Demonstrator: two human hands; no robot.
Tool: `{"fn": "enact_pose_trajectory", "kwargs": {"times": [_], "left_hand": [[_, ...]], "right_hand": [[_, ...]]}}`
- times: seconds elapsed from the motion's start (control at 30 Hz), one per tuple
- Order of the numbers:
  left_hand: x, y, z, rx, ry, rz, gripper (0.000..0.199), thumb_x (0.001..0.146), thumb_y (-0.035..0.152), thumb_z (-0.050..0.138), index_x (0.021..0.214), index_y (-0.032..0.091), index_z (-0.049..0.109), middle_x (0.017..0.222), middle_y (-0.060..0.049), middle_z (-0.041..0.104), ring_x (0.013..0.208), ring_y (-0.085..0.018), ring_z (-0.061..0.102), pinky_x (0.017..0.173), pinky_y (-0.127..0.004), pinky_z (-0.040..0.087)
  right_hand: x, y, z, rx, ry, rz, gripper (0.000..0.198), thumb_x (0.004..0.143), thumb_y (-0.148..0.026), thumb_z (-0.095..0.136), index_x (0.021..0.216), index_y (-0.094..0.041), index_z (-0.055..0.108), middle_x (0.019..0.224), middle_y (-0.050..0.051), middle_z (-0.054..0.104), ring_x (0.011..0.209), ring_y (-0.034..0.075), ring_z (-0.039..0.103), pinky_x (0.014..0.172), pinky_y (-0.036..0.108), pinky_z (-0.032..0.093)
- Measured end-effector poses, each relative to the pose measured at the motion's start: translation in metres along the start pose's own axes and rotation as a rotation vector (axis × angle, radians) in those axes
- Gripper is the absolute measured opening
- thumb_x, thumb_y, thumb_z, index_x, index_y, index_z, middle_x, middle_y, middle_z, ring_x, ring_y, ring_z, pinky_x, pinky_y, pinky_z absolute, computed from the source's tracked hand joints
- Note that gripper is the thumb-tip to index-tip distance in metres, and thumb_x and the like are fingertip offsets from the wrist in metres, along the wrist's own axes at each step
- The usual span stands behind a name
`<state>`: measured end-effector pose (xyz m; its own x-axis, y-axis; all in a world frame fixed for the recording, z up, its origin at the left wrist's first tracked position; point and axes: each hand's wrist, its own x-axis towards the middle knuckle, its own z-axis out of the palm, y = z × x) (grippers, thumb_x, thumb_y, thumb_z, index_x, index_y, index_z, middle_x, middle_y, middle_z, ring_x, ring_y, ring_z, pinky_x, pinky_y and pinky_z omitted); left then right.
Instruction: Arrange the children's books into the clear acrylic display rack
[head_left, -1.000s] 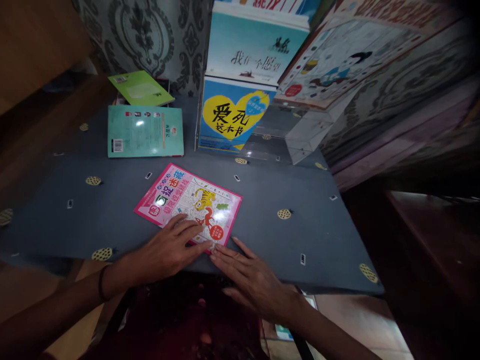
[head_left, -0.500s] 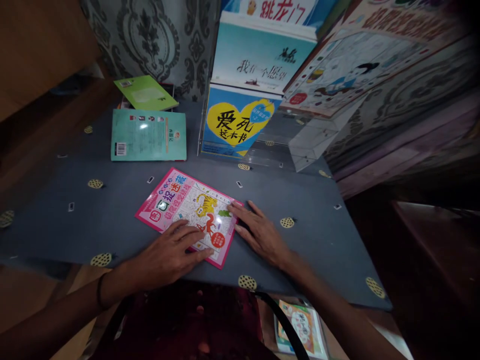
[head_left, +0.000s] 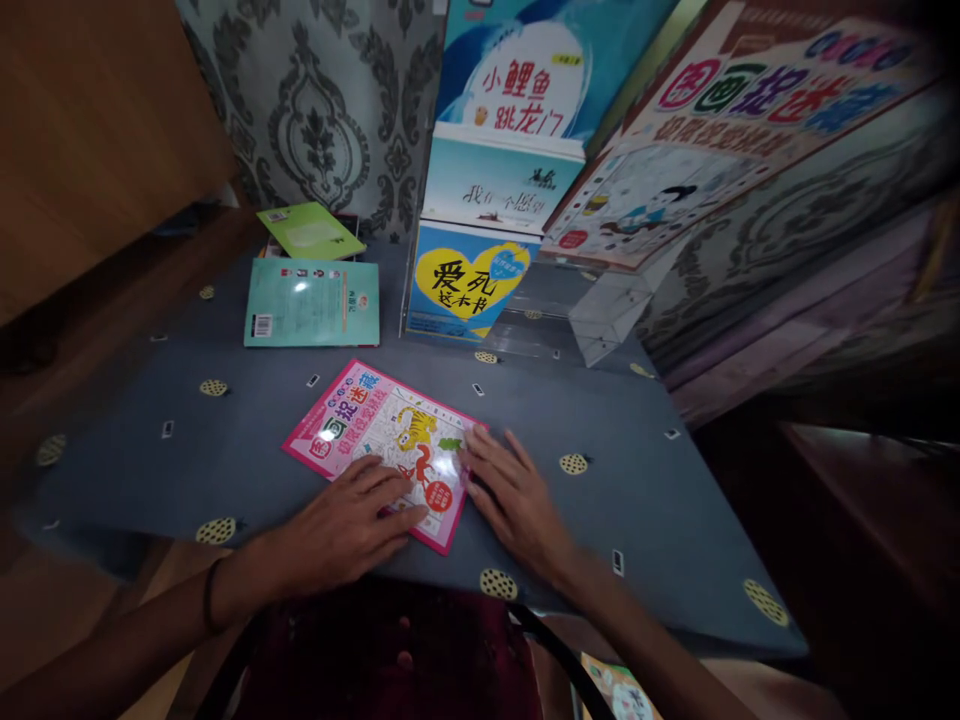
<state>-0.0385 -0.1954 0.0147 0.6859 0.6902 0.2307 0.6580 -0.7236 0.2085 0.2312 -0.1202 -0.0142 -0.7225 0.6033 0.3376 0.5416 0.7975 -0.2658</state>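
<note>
A pink picture book [head_left: 352, 420] with a yellow tiger and a red fox-like animal on its cover lies closed and slanted near the table's front edge. My left hand [head_left: 349, 525] rests with fingers spread over the book's lower edge. At its right edge lies my right hand [head_left: 517, 495], fingers stretched out and the tips on the cover. Neither hand grips anything. Beyond the pink book, a teal book [head_left: 311, 305] lies back cover up, with a lime-green book [head_left: 311, 230] behind it.
A clear stand at the back holds a blue book with a yellow heart [head_left: 454, 285], a teal-and-white book [head_left: 487, 190] and a fish-story book [head_left: 525, 80]. A large brown-edged picture book [head_left: 645, 200] leans right of them. The table [head_left: 630, 500] wears a grey pineapple-print cloth.
The view has tilted up, showing more of the displayed books and less below the table. My right hand's fingers have shifted slightly on the book's edge; the left stays on the cover.
</note>
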Motion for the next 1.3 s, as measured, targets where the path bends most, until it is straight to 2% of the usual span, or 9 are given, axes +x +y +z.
{"fn": "enact_pose_trajectory", "kwargs": {"times": [0.1, 0.27, 0.5, 0.7, 0.87, 0.97, 1.1, 1.2, 1.3], "left_hand": [[0.004, 0.0, 0.002, -0.001, -0.082, 0.01, 0.037, 0.105, 0.033, 0.042, 0.138, 0.019, 0.053, 0.139, -0.011, 0.06, 0.133, -0.024, 0.05, 0.117, -0.049, 0.034], [0.016, -0.007, 0.004, -0.021, -0.229, -0.031, 0.059, 0.106, 0.05, 0.03, 0.152, 0.013, 0.035, 0.16, -0.012, 0.039, 0.15, -0.02, 0.032, 0.125, -0.043, 0.018], [0.046, -0.053, 0.0, -0.008, -0.307, -0.105, 0.072, 0.103, 0.06, 0.027, 0.158, 0.014, 0.023, 0.166, -0.011, 0.023, 0.155, -0.021, 0.017, 0.125, -0.039, 0.013], [0.063, -0.107, 0.001, 0.007, -0.283, -0.17, 0.074, 0.103, 0.062, 0.024, 0.158, 0.012, 0.022, 0.166, -0.014, 0.022, 0.155, -0.022, 0.016, 0.125, -0.041, 0.013], [0.064, -0.129, 0.0, 0.021, -0.18, -0.182, 0.064, 0.105, 0.054, 0.028, 0.154, 0.014, 0.032, 0.164, -0.013, 0.029, 0.153, -0.02, 0.023, 0.124, -0.04, 0.019], [0.063, -0.126, -0.002, 0.069, -0.104, -0.191, 0.055, 0.107, 0.047, 0.03, 0.149, 0.013, 0.041, 0.16, -0.013, 0.037, 0.151, -0.021, 0.029, 0.123, -0.04, 0.024], [0.05, -0.1, -0.003, 0.136, -0.048, -0.237, 0.051, 0.108, 0.042, 0.03, 0.143, 0.012, 0.049, 0.153, -0.014, 0.048, 0.147, -0.023, 0.037, 0.122, -0.043, 0.027], [0.029, -0.074, -0.001, 0.124, -0.07, -0.194, 0.053, 0.107, 0.046, 0.03, 0.149, 0.015, 0.043, 0.156, -0.011, 0.045, 0.148, -0.02, 0.035, 0.123, -0.04, 0.024], [0.007, -0.064, 0.0, 0.131, -0.118, -0.23, 0.056, 0.107, 0.048, 0.028, 0.153, 0.017, 0.036, 0.16, -0.009, 0.039, 0.15, -0.02, 0.03, 0.124, -0.041, 0.023]], "right_hand": [[-0.007, -0.019, 0.006, 0.011, -0.043, -0.062, 0.049, 0.103, -0.028, 0.047, 0.15, -0.017, 0.042, 0.153, 0.014, 0.049, 0.147, 0.024, 0.037, 0.12, 0.055, 0.032], [-0.011, -0.03, 0.013, 0.009, -0.058, -0.051, 0.072, 0.099, -0.033, 0.055, 0.159, -0.013, 0.02, 0.156, 0.019, 0.043, 0.15, 0.026, 0.031, 0.119, 0.053, 0.036], [-0.01, -0.029, 0.011, 0.031, -0.06, -0.038, 0.077, 0.097, -0.03, 0.059, 0.161, -0.018, 0.017, 0.155, 0.017, 0.045, 0.148, 0.027, 0.036, 0.119, 0.054, 0.036], [-0.01, -0.027, 0.012, 0.047, -0.038, -0.053, 0.075, 0.097, -0.03, 0.059, 0.16, -0.019, 0.02, 0.154, 0.018, 0.046, 0.147, 0.028, 0.036, 0.118, 0.055, 0.037], [-0.01, -0.027, 0.014, 0.059, -0.028, -0.056, 0.079, 0.096, -0.031, 0.06, 0.161, -0.02, 0.017, 0.156, 0.015, 0.044, 0.148, 0.027, 0.034, 0.117, 0.054, 0.038], [-0.01, -0.027, 0.013, 0.056, -0.035, -0.053, 0.078, 0.096, -0.03, 0.06, 0.161, -0.02, 0.017, 0.156, 0.014, 0.044, 0.148, 0.027, 0.035, 0.117, 0.054, 0.038], [-0.01, -0.029, 0.01, 0.043, -0.048, -0.047, 0.076, 0.095, -0.029, 0.061, 0.16, -0.019, 0.022, 0.156, 0.015, 0.044, 0.147, 0.027, 0.036, 0.118, 0.055, 0.037], [-0.009, -0.029, 0.01, 0.036, -0.052, -0.043, 0.076, 0.095, -0.029, 0.06, 0.16, -0.02, 0.022, 0.155, 0.014, 0.045, 0.147, 0.027, 0.037, 0.118, 0.055, 0.037], [-0.01, -0.028, 0.011, 0.03, -0.042, -0.061, 0.076, 0.095, -0.028, 0.059, 0.16, -0.019, 0.02, 0.157, 0.014, 0.043, 0.148, 0.026, 0.035, 0.117, 0.054, 0.039]]}}
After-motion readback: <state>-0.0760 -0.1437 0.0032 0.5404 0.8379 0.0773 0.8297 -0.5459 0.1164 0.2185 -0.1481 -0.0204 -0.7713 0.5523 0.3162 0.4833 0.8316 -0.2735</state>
